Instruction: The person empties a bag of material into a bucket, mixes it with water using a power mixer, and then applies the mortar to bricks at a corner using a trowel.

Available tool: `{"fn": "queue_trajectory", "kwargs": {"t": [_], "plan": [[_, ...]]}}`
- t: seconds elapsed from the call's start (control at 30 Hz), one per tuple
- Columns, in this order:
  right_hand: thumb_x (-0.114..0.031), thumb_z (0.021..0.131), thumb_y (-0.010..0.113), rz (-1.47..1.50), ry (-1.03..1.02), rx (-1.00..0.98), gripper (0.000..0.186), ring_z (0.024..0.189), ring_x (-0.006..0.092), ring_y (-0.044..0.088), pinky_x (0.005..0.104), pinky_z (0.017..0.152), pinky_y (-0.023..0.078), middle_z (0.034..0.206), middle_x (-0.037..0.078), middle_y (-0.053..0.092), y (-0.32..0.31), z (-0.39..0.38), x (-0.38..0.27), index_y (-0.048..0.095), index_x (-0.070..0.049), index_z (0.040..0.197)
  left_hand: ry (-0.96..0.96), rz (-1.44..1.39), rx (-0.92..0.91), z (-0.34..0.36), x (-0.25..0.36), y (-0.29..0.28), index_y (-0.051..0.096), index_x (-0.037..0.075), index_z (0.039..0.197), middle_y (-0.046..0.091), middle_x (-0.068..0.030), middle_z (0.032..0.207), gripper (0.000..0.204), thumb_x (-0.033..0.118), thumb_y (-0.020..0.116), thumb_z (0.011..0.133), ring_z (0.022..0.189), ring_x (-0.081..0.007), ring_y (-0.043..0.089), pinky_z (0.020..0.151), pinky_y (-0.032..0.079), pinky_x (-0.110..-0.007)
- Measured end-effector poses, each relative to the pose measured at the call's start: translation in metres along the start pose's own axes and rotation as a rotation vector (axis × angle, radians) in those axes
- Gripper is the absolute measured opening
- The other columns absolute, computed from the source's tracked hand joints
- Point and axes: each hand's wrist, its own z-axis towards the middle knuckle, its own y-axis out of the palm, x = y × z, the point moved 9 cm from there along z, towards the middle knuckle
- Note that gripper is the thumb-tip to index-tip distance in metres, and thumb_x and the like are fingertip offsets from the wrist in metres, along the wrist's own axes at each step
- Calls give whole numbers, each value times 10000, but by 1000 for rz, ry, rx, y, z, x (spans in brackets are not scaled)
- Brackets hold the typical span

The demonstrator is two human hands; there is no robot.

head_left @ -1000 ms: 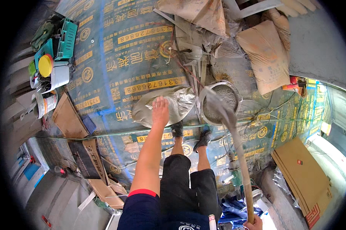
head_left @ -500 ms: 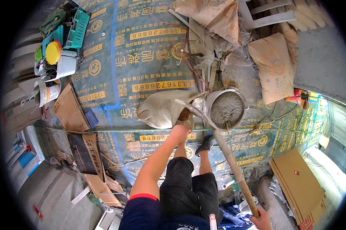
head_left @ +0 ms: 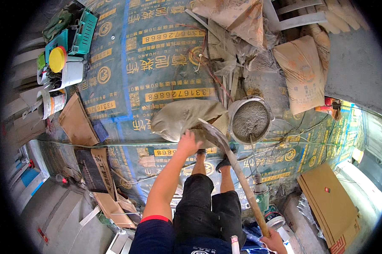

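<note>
My right hand (head_left: 274,242) is closed round the wooden handle of a long shovel (head_left: 247,190), near its end at the lower right. The shovel's blade, seen nearly edge-on, lies at the mouth of a beige woven sack (head_left: 174,118) with brownish loose material inside. My left hand (head_left: 189,142) rests against the near side of this sack, its fingers stretched and slightly apart. Just right of the sack stands a bucket (head_left: 269,127) of wet grey mortar. A mixing paddle's shaft dips into it, leading back to a green power mixer (head_left: 261,197).
Printed green sheeting (head_left: 165,72) covers the floor. Paper sacks (head_left: 302,72) lie at the far right, with cables (head_left: 296,132) nearby. Flat cardboard (head_left: 326,203) lies at near right. White buckets (head_left: 54,103), a teal crate (head_left: 84,31) and cardboard pieces (head_left: 79,118) line the left.
The shovel has drawn back towards me and left, its blade lower at the sack's mouth. My left hand has let go of the sack's edge and shifted left. The green mixer shows more.
</note>
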Motion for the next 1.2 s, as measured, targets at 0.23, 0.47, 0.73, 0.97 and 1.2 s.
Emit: {"fn": "queue_trajectory", "kwargs": {"t": [0.23,0.47,0.73,0.97,1.2], "plan": [[-156,804,619,1071,749,-412,287,495,107,454,237,423,368,664,-3,480,59,-14,-22,526,-84,1066,-261,155,249,57,-13,-48,200,17,1458,489,-268,1248,774,57,608,801,827,-381,658,726,556,-429],[-207,881,605,1928,947,-613,199,353,110,347,258,317,282,572,12,409,57,-9,-79,468,-67,918,-380,186,116,88,-67,-32,691,52,899,665,-148,981,154,136,609,800,793,-309,683,699,558,-396],[-269,950,515,2060,1018,-699,197,378,103,360,257,320,300,604,18,411,27,13,-112,519,-74,981,-364,126,165,60,-62,-29,701,24,845,649,-167,939,207,196,588,828,888,-319,645,756,527,-444],[-298,942,548,1820,1124,-651,176,403,109,394,250,333,304,615,20,472,20,29,-117,539,-122,927,-461,-292,506,64,-91,-29,640,-7,783,611,-229,850,271,253,579,826,804,-434,585,739,467,-506],[-349,927,573,1387,1108,-560,229,394,143,402,280,353,320,581,22,466,33,11,-98,499,-145,852,-382,-681,582,87,-56,-61,555,-42,779,574,-257,720,321,270,566,851,700,-439,546,662,430,-478]]}}
